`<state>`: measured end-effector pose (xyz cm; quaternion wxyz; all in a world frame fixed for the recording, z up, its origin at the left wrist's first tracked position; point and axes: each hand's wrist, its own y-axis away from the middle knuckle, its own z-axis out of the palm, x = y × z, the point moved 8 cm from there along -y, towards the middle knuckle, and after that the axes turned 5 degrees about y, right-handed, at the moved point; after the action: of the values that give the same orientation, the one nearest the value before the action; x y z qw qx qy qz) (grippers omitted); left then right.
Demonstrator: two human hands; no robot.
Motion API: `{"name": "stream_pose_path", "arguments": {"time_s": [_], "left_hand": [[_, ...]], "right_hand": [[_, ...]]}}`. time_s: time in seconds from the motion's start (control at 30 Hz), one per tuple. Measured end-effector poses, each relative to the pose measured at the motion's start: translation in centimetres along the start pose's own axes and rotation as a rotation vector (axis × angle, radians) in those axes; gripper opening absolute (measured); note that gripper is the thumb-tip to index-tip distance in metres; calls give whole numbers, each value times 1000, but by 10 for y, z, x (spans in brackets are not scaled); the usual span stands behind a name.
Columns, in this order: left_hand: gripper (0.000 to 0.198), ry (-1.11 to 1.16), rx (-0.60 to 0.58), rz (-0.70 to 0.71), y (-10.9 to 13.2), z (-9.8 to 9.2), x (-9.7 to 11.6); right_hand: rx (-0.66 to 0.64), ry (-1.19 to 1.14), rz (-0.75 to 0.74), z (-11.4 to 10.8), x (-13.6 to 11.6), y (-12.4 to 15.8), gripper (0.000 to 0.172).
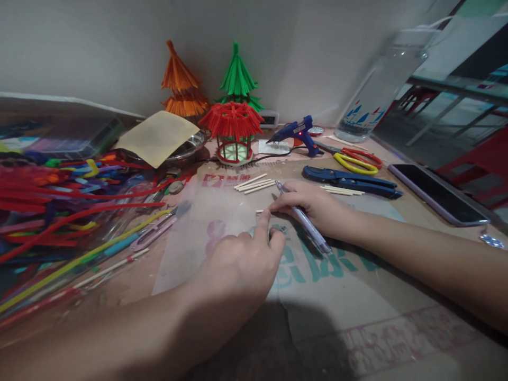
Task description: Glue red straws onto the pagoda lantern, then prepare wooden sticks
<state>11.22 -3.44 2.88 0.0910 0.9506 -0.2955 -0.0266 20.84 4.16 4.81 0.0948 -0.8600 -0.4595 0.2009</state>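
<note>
My right hand (317,206) is closed around a pale purple pen (307,225), which slants across the fingers. Its fingertips meet the index finger of my left hand (242,259) over the mat. That left index finger is stretched down onto a short wooden stick (259,211), while the other fingers curl in. Most of this stick is hidden under the fingertips. Just beyond lie several loose wooden sticks (254,184), and more sticks (343,190) rest to the right of my right hand.
Blue cutters (353,180), scissors (357,160), a phone (438,193) and a glass jar (373,100) stand or lie at right. Behind are a blue glue gun (297,132) and red (232,119), green (237,74) and orange (178,79) pipe-cleaner towers. Pipe cleaners (47,196) heap up at left.
</note>
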Motion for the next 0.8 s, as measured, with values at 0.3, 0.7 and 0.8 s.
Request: {"name": "stream_pose_path", "arguments": {"time_s": [0.3, 0.7, 0.8], "left_hand": [[37, -13, -102, -33, -1, -3, -3], [38, -87, -71, 18, -1, 1, 1], [38, -83, -108, 6, -1, -2, 2]], "right_hand": [[-20, 21, 8, 0, -1, -1, 25], [-26, -12, 20, 1, 2, 0, 25], [-31, -14, 26, 1, 2, 0, 25]]}}
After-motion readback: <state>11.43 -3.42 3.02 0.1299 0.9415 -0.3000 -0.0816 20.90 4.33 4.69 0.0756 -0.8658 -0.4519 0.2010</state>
